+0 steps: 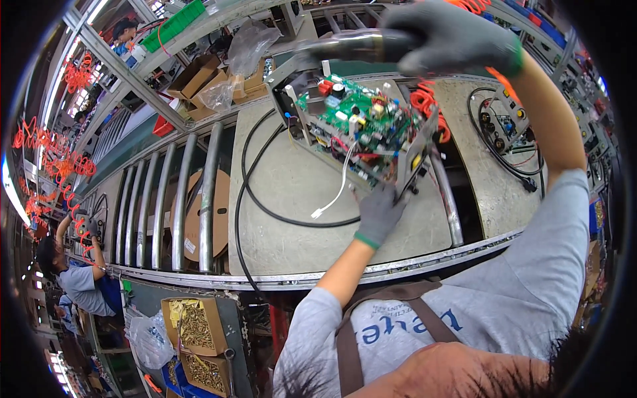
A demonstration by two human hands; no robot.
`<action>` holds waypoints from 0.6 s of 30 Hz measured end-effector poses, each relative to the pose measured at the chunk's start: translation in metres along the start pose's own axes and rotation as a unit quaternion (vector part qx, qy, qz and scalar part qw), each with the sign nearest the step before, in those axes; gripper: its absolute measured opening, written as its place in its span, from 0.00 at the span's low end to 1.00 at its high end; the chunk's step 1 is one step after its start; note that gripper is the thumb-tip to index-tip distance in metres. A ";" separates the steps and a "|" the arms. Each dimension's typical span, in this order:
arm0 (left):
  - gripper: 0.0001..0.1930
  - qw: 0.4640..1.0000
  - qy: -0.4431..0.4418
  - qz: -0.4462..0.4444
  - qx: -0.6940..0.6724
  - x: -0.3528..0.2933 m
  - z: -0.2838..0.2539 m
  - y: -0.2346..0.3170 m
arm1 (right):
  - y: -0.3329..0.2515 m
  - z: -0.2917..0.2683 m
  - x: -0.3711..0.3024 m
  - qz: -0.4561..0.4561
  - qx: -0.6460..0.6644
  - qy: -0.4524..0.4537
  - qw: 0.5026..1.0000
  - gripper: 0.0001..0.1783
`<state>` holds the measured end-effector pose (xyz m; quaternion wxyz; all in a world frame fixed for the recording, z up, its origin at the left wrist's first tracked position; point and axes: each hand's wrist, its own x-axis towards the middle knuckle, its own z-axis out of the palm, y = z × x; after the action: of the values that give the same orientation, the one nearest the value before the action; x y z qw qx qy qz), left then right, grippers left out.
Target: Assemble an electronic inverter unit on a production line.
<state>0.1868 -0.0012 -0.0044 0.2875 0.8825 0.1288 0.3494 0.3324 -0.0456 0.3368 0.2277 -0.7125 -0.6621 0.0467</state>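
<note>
While left hand [379, 213] grips chassis [358, 132] | right hand [454, 40] clamps screwdriver [352, 48]

free: bare board [292, 192] left of chassis [361, 129] | blocked: black cable [242, 192] loops, white lead [335, 192], rollers [179, 199]

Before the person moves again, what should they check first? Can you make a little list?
1. Left hand in a grey glove steadies the open metal case with the green circuit board: ok, it grips the near edge.
2. Right hand has a firm hold on the dark powered screwdriver: ok.
3. Screwdriver tip sits on a screw: cannot tell, the tip is blurred.
4. Loose white wire with a plug is out of the way: not ok, it dangles off the case onto the grey work board.
5. Black cable is away from the case: cannot tell, it loops close beside it.
</note>
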 end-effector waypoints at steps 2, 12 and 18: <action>0.16 0.999 0.014 -0.021 0.021 0.021 0.030 0.001 | -0.012 -0.006 -0.038 0.067 -0.040 -0.018 0.997 0.23; 0.16 0.994 0.026 -0.063 0.091 0.043 -0.060 -0.084 | 0.000 0.085 -0.216 0.288 0.105 -0.081 0.948 0.22; 0.24 0.976 0.127 -0.113 0.137 0.142 -0.107 -0.207 | 0.026 0.163 -0.206 0.207 -0.010 -0.266 0.941 0.23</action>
<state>0.2099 0.2704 0.0127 0.1830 0.8416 0.3099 0.4026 0.2716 -0.2016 0.1332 0.0215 -0.7976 -0.5367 0.2743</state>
